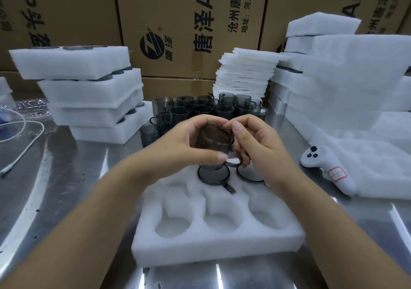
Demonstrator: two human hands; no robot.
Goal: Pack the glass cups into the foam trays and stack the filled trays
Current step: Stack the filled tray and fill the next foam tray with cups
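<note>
The left hand grips a smoky grey glass cup, with its fingers curled over the top of the cup and the thumb under it. The right hand pinches the same cup at its upper edge between thumb and forefinger, and its other fingers are curled beside the cup's handle. The cup is tilted, with one round end turned to the camera, and it is held in the air just above the far row of a foam tray.

This tray lies on the metal table, directly before the person. In its far row two seated cups sit in the middle and right holes. The far-left hole is hidden by the left hand. The three holes of the near row hold nothing.

Behind the hands a group of loose cups stands upright and close together on the table. To the left of them is a stack of filled trays, with dark cup rims showing between the layers. Behind on the right is a pile of thin foam sheets, and further right more foam trays are stacked. A white controller lies on foam at the right. A white cable lies at the left, and cardboard boxes stand behind everything.
</note>
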